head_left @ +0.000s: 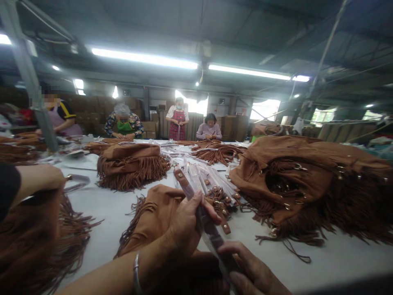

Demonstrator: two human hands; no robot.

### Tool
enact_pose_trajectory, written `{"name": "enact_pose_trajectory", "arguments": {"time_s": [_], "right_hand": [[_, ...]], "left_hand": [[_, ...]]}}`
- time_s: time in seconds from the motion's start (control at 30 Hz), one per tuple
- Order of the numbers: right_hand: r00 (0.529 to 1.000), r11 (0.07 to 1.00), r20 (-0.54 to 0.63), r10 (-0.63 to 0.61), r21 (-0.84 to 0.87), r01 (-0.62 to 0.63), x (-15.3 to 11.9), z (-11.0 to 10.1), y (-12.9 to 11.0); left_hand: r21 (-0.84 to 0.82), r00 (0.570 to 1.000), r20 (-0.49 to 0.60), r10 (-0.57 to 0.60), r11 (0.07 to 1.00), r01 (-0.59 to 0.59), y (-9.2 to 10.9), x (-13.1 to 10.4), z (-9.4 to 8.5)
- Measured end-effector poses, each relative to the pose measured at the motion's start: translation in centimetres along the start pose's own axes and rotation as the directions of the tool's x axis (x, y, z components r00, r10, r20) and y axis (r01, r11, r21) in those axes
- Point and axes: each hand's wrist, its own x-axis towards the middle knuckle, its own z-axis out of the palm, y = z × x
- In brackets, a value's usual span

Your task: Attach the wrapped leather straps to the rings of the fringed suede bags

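A brown bag strap (181, 180) in a clear plastic sleeve runs slantwise in front of me, its riveted end pointing up and away. My left hand (188, 223) grips it near the middle, thumb on top. Lower down, my right hand (250, 266) pinches the sleeved part between thumb and fingers. Beneath and behind my hands lies a brown fringed bag (156, 213), partly covered by my forearm. Just beyond the strap, a pile of plastic-wrapped straps (211, 184) with metal clasps rests on the white table (104, 213).
A heap of brown fringed bags (285, 176) stands at the right. Another fringed bag (130, 162) sits left of centre, and one more (37, 229) fills the near left beside a person's arm (37, 180). Several co-workers sit or stand along the far side.
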Motion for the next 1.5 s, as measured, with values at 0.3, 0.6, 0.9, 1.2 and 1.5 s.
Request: {"name": "enact_pose_trajectory", "arguments": {"time_s": [0.3,0.6,0.9,1.2,1.5], "right_hand": [[0.872,1.0,-0.489,-0.016,-0.006,0.015,6.5,-5.0,-4.4],[0.969,0.889,-0.144,0.203,0.441,-0.12,11.5,-4.6,-6.6],[0.912,0.932,-0.353,0.209,-0.21,-0.295,10.9,-12.5,1.5],[0.894,0.919,-0.242,0.377,0.219,-0.328,10.5,-10.0,9.7],[0.884,0.732,-0.085,0.461,0.6,-0.324,11.2,-6.7,9.3]], "left_hand": [[-0.065,0.997,0.025,-0.075,0.995,0.077,-2.1,-0.4,-0.5],[0.459,0.961,0.191,-0.199,0.884,0.091,-1.9,1.0,-0.2],[0.971,0.96,0.201,-0.195,-0.093,-0.222,4.2,10.2,-5.2],[0.937,0.693,0.151,-0.704,-0.121,-0.327,-0.8,16.9,-3.6],[0.931,0.729,0.281,-0.624,-0.008,-0.366,0.4,16.6,-5.7]]}}
